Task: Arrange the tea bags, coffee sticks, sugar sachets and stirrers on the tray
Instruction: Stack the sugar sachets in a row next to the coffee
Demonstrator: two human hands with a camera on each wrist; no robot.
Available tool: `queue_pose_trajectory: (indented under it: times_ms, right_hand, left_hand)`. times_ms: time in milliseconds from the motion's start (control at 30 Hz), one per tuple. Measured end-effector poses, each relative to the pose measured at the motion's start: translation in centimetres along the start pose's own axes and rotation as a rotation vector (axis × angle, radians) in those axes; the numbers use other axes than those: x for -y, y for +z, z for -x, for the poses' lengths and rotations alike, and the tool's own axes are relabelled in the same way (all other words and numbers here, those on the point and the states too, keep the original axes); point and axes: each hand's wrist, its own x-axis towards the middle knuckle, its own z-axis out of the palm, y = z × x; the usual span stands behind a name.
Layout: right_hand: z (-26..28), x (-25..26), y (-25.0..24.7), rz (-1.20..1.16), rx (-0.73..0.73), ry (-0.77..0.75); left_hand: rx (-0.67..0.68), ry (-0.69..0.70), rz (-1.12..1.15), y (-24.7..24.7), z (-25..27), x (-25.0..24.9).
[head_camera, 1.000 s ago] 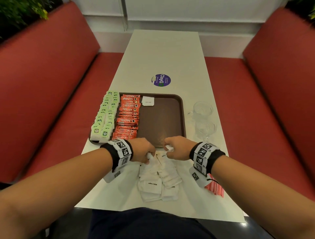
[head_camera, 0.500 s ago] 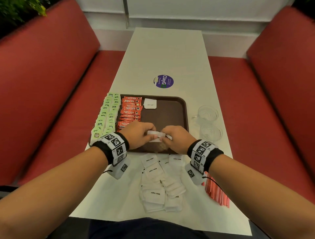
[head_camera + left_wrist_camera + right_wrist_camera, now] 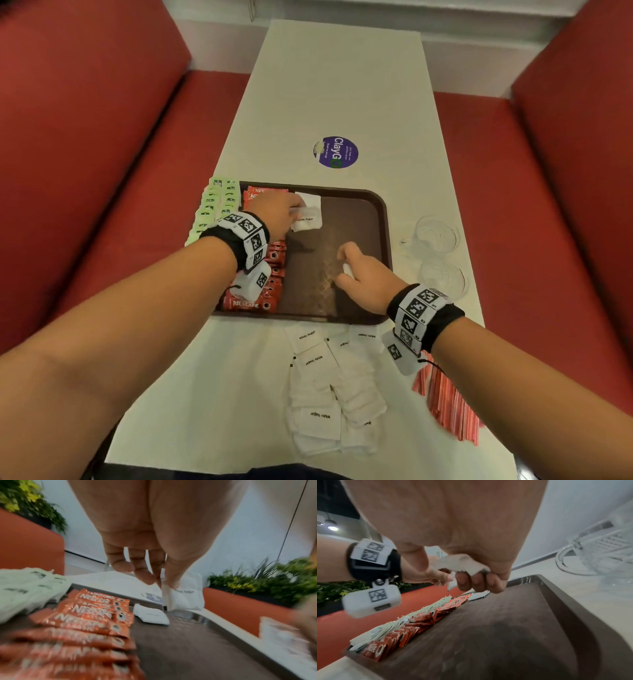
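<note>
A brown tray [image 3: 376, 219] holds a column of green tea bags [image 3: 214, 205], red coffee sticks [image 3: 270, 260] and one white sugar sachet [image 3: 310, 198] at its far edge. My left hand [image 3: 297, 213] pinches another sugar sachet [image 3: 308, 222] just in front of that one; the left wrist view shows the pinched sachet [image 3: 186, 596] hanging above the lying one [image 3: 150, 615]. My right hand [image 3: 342, 270] hovers over the tray's middle and grips crumpled white sachets [image 3: 462, 562]. Several more sachets [image 3: 325, 387] lie on the table in front of the tray. Red stirrers [image 3: 448, 401] lie at the front right.
Two clear glass cups [image 3: 436, 236] stand right of the tray, close to my right wrist. A round purple sticker [image 3: 335, 152] sits on the white table [image 3: 342, 85] beyond the tray. Red bench seats [image 3: 102, 137] flank the table on both sides.
Both hands left the sachet pile and moved forward over the tray. The left hand carried a sachet to the tray's far edge; the right hand stayed mid-tray with its sachets.
</note>
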Motion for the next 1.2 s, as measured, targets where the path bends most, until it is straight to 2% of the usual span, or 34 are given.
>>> queue_pose_trajectory:
  times_ms: [167, 300, 467, 600, 733, 867, 933, 1100, 1200]
  right_hand:
    - [-1.2, -0.3, -0.3, 0.031, 0.060, -0.025]
    - [-1.8, -0.5, -0.9, 0.024, 0.062, 0.015]
    - [-2.0, -1.1, -1.5, -0.016, 0.068, 0.004]
    - [-2.2, -1.4, -1.4, -0.012, 0.051, 0.016]
    - [-2.7, -1.6, -1.3, -0.062, -0.031, 0.044]
    - [-3.1, -1.8, -1.3, -0.090, -0.058, 0.077]
    - [-3.0, -1.7, -1.4, -0.106, -0.077, 0.078]
    - [-2.9, -1.6, -1.6, -0.203, -0.135, 0.076]
    - [-3.2, -1.6, -1.5, -0.216, -0.163, 0.065]
  left_hand:
    - [0.095, -0.067, -0.144, -0.4, -5.2, 1.2]
    - [0.115, -0.108, -0.140, -0.1, -8.1, 2.2]
    - [0.157, -0.159, -0.141, 1.2, -9.7, 2.7]
    - [0.139, -0.176, -0.142, 1.3, -10.2, 2.8]
    - [0.115, -0.078, -0.142, 1.5, -9.9, 2.0]
    - [0.260, -0.002, -0.202, 2.1, -9.6, 1.1]
    - [0.273, -0.004, -0.228, 2.2, -9.6, 1.1]
    - [0.250, 0.040, -0.202, 1.7, -9.0, 0.8]
    - [0.160, 0.102, -0.040, 0.7, -7.5, -0.2]
